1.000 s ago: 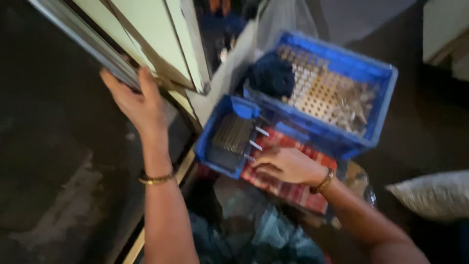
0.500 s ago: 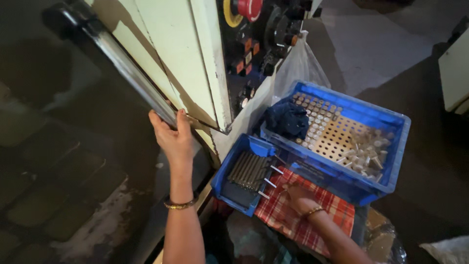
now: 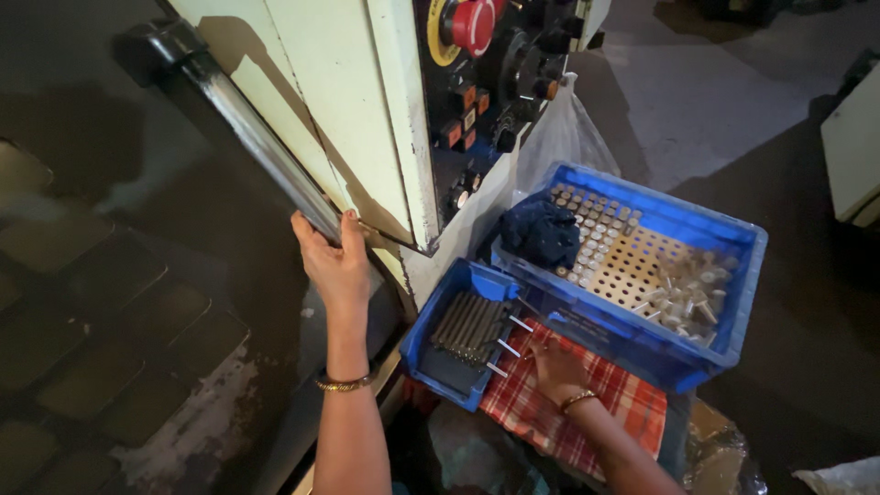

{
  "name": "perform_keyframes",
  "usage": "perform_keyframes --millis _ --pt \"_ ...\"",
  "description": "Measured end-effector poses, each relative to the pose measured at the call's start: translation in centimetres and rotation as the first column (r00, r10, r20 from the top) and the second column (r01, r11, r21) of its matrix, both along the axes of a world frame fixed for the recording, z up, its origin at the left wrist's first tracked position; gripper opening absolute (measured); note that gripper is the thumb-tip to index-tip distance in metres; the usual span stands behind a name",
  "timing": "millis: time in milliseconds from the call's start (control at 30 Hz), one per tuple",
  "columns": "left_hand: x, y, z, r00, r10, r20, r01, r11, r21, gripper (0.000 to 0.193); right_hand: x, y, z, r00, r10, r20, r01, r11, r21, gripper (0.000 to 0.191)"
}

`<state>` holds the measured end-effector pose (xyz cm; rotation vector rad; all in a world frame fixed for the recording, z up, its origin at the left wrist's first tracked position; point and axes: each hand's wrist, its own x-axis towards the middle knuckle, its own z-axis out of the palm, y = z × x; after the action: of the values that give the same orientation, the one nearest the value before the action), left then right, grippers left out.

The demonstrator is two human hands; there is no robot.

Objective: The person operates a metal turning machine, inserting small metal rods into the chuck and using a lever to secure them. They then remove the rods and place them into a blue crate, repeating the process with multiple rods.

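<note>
Now left hand (image 3: pixel 335 266) clasps the door handle (image 3: pixel 266 151); right hand (image 3: pixel 555 367) pinches metal pins (image 3: pixel 506 346).

The long metal bar handle (image 3: pixel 266 147) is shiny and grey. It runs slanted down the cream machine door, and the left hand (image 3: pixel 335 261) grips its lower end. The thin metal rods (image 3: pixel 467 323) lie side by side in a small blue tray (image 3: pixel 431 353). A few rods stick out over the tray edge, touching the fingers of the right hand (image 3: pixel 555 367).
</note>
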<state>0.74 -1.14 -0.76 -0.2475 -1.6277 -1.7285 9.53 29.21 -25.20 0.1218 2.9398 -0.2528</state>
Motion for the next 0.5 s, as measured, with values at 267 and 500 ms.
perform_keyframes --millis 267,500 --pt "0.2 0.3 0.0 0.993 0.116 0.037 -0.113 0.991 -0.064 0.047 1.7 -0.9 0.0 0.996 -0.08 -0.039 0.079 0.997 -0.016 0.041" --pt "-0.5 0.1 -0.3 0.971 0.229 0.065 -0.217 0.965 -0.15 0.055 0.7 1.7 0.7 0.992 0.013 -0.124 -0.046 0.963 -0.267 0.047"
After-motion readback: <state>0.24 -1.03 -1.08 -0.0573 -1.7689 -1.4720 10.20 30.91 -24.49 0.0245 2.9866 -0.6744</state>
